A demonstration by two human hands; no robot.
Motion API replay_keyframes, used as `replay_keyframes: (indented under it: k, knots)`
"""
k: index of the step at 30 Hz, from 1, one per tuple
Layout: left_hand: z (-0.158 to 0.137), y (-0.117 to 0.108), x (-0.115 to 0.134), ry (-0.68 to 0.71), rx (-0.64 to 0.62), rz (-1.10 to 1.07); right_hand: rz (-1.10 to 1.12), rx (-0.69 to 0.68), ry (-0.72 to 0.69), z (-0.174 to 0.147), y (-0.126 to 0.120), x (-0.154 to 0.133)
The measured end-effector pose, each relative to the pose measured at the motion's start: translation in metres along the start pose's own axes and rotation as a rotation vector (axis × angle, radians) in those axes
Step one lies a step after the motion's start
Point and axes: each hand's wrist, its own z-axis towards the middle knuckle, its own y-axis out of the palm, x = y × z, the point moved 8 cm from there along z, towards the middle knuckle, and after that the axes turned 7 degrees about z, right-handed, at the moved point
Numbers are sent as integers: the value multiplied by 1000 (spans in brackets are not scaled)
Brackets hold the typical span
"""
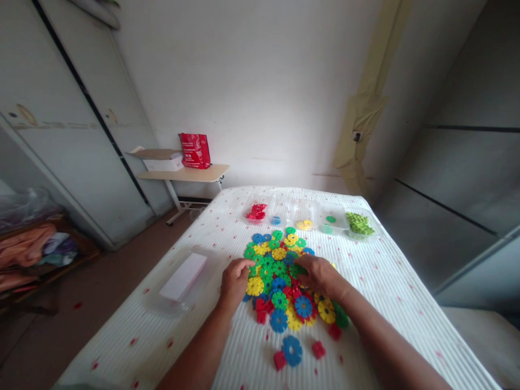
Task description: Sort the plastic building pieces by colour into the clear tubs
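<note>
A loose heap of notched plastic discs (267, 265) in green, yellow, blue and red lies between my two hands. My left hand (234, 280) is at the heap's left edge, its fingers bent inward and close together; anything in them is hidden. On the right side, my right hand (320, 275) reaches into the heap with curled fingers. A green disc (298, 270) shows right at those fingertips, but whether they grip it is unclear. Red blocky pieces (319, 349) and a blue disc (292, 350) lie in front of the heap.
Along the far side stand clear plastic containers: one with red pieces (257, 212), one with yellow discs (304, 224), one with light green pieces (359, 223). A clear tray with a white box (184, 277) sits at left. Behind, a small table (190, 173) holds a red bag (195, 150).
</note>
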Motion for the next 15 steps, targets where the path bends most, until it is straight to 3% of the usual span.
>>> replay_keyframes:
  k: [9,15]
  knots:
    - [1,2,-1,-16,-26,23,58,72,103,-8,-25,11]
    - [0,1,2,-10,-33,29,28,26,30,-4,-12,-8]
